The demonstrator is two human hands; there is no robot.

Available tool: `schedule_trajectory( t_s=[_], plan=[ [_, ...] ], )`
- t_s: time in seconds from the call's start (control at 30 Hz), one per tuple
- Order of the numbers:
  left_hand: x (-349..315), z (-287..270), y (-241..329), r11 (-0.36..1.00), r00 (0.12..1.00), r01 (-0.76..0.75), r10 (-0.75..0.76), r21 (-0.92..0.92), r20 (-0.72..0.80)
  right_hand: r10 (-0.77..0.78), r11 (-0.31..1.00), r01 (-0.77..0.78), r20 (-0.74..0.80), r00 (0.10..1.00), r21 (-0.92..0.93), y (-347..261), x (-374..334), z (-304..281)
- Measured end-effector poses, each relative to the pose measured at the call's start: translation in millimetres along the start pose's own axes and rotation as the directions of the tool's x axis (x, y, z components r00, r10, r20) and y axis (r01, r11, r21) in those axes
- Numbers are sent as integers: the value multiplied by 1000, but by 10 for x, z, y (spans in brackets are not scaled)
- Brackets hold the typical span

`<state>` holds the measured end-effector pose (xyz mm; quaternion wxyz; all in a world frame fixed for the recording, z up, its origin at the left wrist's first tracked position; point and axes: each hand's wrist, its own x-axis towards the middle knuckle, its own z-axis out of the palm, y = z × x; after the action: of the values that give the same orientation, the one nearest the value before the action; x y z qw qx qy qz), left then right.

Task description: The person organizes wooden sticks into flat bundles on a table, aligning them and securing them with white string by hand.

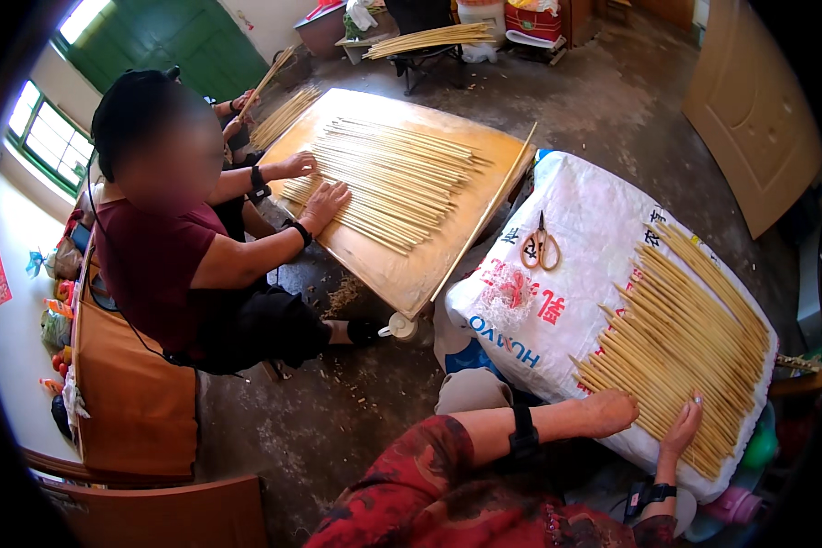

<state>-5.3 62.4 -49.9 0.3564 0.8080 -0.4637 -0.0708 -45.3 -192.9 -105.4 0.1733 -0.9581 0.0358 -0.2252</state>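
Observation:
A row of straw-coloured thin stalks (pixel 690 342) lies side by side on a white woven sack cloth (pixel 580 205) that covers a low surface before me. At the row's near left edge is my left hand (pixel 610 413), its fingers curled in; whatever they may hold is hidden. My right hand (pixel 683 426) rests against the near ends of the stalks, fingers stretched out and holding nothing. Scissors (pixel 541 250) with orange-brown handles lie on the cloth beyond the row, beside a loose tangle of thin pale string (pixel 506 297).
On the left, a co-worker's hands (pixel 322 203) press on another row of stalks (pixel 393 187) on a wooden board (pixel 384 283). One long stick (pixel 489 210) lies along its edge. More stalks (pixel 429 39) rest on a black chair. A white mug (pixel 399 326) stands below the board.

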Motion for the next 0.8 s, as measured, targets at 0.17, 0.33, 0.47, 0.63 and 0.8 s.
schedule_trajectory(
  t_s=[0.17, 0.33, 0.47, 0.63, 0.8],
  plan=[
    [-10, 54, -40, 1000, 1000, 10, -10, 1, -13, 2, 1000, -2, 3, 1000, 14, 15, -1, 6],
    [6, 35, -27, 999, 999, 40, -40, 15, -4, -10, 1000, 10, -24, 1000, 13, 115, -27, 54],
    [-1, -29, 13, 997, 998, 68, -68, 44, -8, -1, 1000, 1, -12, 1000, 8, 89, -13, 44],
    [-4, -23, 23, 996, 998, 63, -64, 57, 8, -8, 1000, 8, -8, 1000, 9, 110, -15, 46],
    [-12, -51, 25, 998, 999, 48, -49, 33, 14, 1, 1000, -1, -7, 1000, -15, 98, -14, 41]
  ],
)
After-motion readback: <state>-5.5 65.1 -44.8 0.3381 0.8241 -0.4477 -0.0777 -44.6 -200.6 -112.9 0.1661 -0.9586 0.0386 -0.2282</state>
